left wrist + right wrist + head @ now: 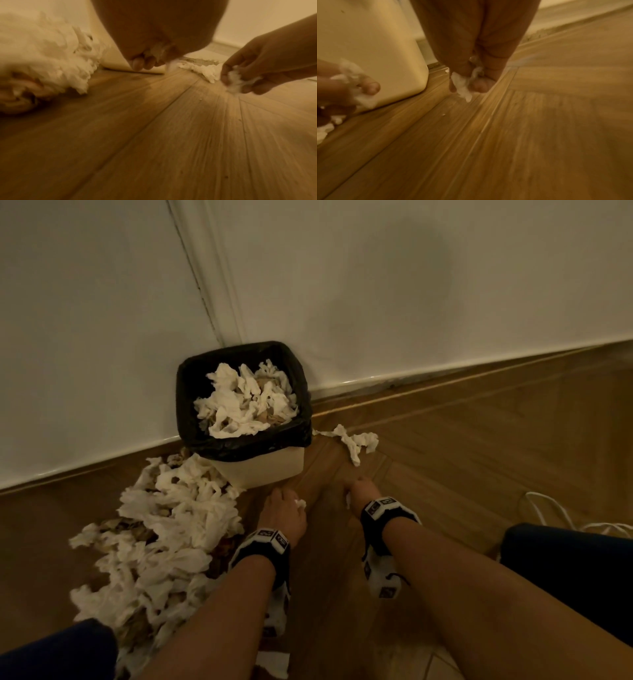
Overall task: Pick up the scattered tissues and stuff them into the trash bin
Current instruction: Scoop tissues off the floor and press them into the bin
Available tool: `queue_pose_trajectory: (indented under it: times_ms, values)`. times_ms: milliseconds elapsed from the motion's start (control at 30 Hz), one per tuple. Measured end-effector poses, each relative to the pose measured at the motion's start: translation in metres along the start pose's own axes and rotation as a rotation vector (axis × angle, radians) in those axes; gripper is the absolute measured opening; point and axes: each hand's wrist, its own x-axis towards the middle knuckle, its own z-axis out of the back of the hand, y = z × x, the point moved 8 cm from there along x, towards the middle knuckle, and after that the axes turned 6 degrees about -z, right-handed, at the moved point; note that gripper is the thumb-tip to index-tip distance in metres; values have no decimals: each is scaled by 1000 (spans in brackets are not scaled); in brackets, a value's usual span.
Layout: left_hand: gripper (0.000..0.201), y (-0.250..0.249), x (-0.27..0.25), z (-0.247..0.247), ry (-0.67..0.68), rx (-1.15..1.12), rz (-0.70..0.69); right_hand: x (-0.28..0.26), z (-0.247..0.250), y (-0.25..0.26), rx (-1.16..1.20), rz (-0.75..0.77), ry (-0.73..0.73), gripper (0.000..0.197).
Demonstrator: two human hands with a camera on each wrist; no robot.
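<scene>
both hands, left and right, pinch tissue scraps at bin's 6 o'clock (mid-pickup); next: lift, stuff in; pile at 7 remains.

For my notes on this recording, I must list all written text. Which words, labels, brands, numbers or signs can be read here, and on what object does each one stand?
No text can be read.
Left wrist band: small white marks on black panels, too small and blurred to read.
Right wrist band: the same kind of marks, unreadable.
Trash bin, tissues on the floor and wall: no writing visible.
</scene>
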Motion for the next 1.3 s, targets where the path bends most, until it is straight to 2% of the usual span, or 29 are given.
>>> queue_pose_trajectory:
  times_ms: [100,167,200,233,300,367,467,600,700,800,867,967,1033,1100,1167,1300]
  values:
    - [40,-7,-6,9,40,89,-27,-17,14,-6,27,-29,-16,33]
    - [32,-15,-8,16,59,136,-76,-26,24,-5,58,-24,-45,24]
    - [26,-19,-9,19,71,136,-91,-31,31,-4,80,-18,-75,27]
    - [27,-21,-11,25,79,104,-83,-36,40,-2,98,-9,-114,31]
    - [41,-29,-13,38,94,38,-85,-47,53,1,34,-11,-136,32]
    - [48,-41,-17,54,96,34,-126,-60,67,3,-64,-33,-147,42]
    - [47,-56,-23,78,104,-8,-164,-81,87,10,-152,-6,-140,47]
    - [40,-73,-37,117,81,-42,-199,-110,110,22,-111,-8,-116,43]
    - [35,-79,-51,149,-2,-9,-213,-131,129,36,-9,20,-224,36]
    - [25,-79,-63,183,-140,-36,-230,-148,146,53,172,55,-347,34]
    - [30,-75,-67,203,-213,-14,-212,-157,155,70,229,70,-360,33]
    - [47,-62,-72,228,-265,9,-137,-165,165,90,155,50,-353,38]
    - [42,-50,-78,245,-303,-41,-90,-169,176,99,121,75,-377,41]
    - [39,-40,-82,268,-414,-23,-98,-176,192,109,74,149,-418,40]
    - [40,-25,-81,283,-435,-20,-94,-178,208,119,83,223,-437,39]
    - [32,-5,-76,310,-510,-138,-110,-178,227,136,221,327,-427,32]
